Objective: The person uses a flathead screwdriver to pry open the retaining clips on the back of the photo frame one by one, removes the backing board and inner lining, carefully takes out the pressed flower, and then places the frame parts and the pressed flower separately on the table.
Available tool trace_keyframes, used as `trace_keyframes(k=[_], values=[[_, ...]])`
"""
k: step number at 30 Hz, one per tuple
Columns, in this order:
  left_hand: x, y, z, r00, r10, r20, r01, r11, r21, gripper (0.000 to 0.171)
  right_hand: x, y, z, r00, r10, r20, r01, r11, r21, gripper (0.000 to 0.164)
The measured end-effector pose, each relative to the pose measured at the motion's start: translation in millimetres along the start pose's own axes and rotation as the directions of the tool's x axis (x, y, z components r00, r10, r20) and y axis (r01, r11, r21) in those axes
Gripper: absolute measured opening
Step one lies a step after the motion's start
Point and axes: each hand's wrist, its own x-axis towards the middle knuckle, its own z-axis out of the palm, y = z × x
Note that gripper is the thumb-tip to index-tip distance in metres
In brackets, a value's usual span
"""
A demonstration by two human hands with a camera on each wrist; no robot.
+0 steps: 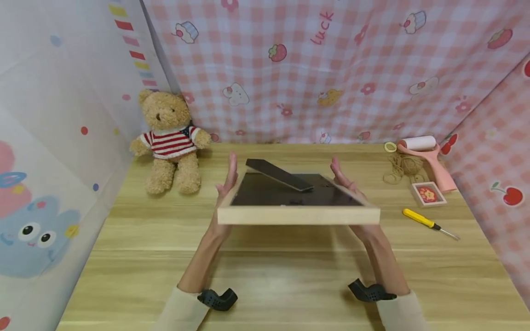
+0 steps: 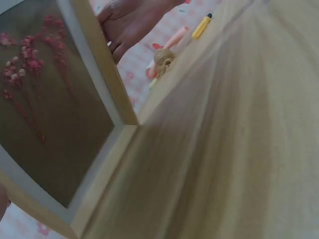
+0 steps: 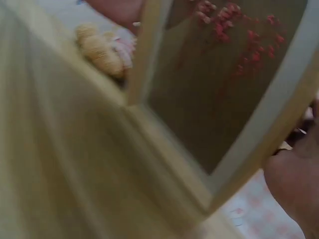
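Both hands hold a picture frame with a light wooden border up over the table, its back facing up. On its black backing a black stand leg sticks up at a slant. The underside, seen in both wrist views, shows pink dried flowers inside a pale inner border. My left hand is at the frame's left side and my right hand at its right side, straight fingers pointing forward past the edges. The frame hides part of each palm.
A teddy bear in a striped shirt sits at the back left. At the right lie a pink lint roller, twine, a yellow ring, a small square box and a yellow-handled screwdriver. Patterned cloths surround the wooden table.
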Motion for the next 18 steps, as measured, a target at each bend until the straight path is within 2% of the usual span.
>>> trace_keyframes(k=[2,4,5,7,9,11,13,14,16,18], values=[[-2.5,-30.5,-13.1,1.000,-0.025,-0.004,0.024,0.998,-0.050,0.088,-2.4,2.7,9.5,0.999,0.005,-0.032,-0.006,1.000,-0.011,0.074],[-3.6,-49.4,-22.3,0.999,-0.035,-0.003,0.034,0.994,-0.103,0.094,-3.9,4.4,15.6,0.999,0.008,-0.050,-0.008,1.000,0.008,0.076],[-4.5,-42.6,-19.8,0.999,-0.044,0.001,0.044,0.993,-0.110,0.099,-4.4,6.3,16.4,0.999,0.003,-0.049,-0.003,1.000,0.005,0.078],[-6.5,-31.2,-16.3,0.999,-0.038,-0.002,0.038,0.997,-0.064,0.104,-4.3,10.5,15.4,0.998,0.011,-0.062,-0.012,1.000,-0.014,0.084],[-11.1,-19.0,-11.2,0.999,-0.043,-0.003,0.043,0.999,0.004,0.098,-3.9,22.1,6.3,0.998,0.008,-0.055,-0.011,0.999,-0.050,0.087],[-16.1,1.3,-3.2,0.996,-0.082,-0.016,0.084,0.992,0.094,0.095,-2.7,36.9,-5.2,0.999,-0.003,-0.054,-0.003,0.995,-0.104,0.098],[-20.4,3.8,-2.2,0.993,-0.116,-0.036,0.120,0.982,0.147,0.093,-4.9,57.8,-20.9,0.998,0.010,-0.058,-0.018,0.990,-0.139,0.086],[-22.6,13.7,2.6,0.988,-0.147,-0.038,0.152,0.976,0.156,0.096,-5.8,69.1,-29.2,0.998,0.018,-0.062,-0.027,0.988,-0.150,0.079],[-25.6,31.0,11.4,0.976,-0.215,-0.047,0.220,0.964,0.149,0.104,-9.4,83.9,-38.0,0.995,0.057,-0.081,-0.069,0.986,-0.154,0.072],[-28.9,40.3,17.0,0.957,-0.284,-0.062,0.289,0.949,0.122,0.106,-13.3,91.7,-39.6,0.993,0.081,-0.087,-0.094,0.983,-0.160,0.067]])
